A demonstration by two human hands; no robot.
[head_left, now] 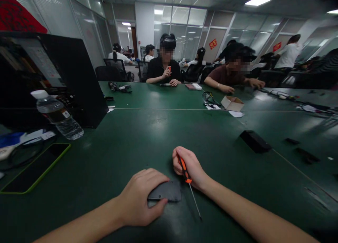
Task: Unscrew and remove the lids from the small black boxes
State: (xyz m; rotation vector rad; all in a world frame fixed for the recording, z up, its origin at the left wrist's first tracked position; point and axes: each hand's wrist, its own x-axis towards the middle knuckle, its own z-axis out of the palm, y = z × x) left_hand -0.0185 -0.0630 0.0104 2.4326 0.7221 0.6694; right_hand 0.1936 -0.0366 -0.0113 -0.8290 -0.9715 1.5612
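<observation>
My left hand (144,197) is closed around the side of a flat dark grey box-shaped part (169,191), with the thumb at its near edge and the fingers over the top. The part lies on the green tabletop (158,130), and small holes show in its surface. To the right of it, my right hand (191,163) grips the orange and black handle of a screwdriver (185,170). The shaft slants down toward me, and its tip is apart from the grey part.
At left stand a black computer case (79,74), a water bottle (59,114) and a green-edged phone (37,167). A black block (255,141) and a small cardboard box (232,103) lie to the right. Two co-workers sit across, one holding a screwdriver (169,69).
</observation>
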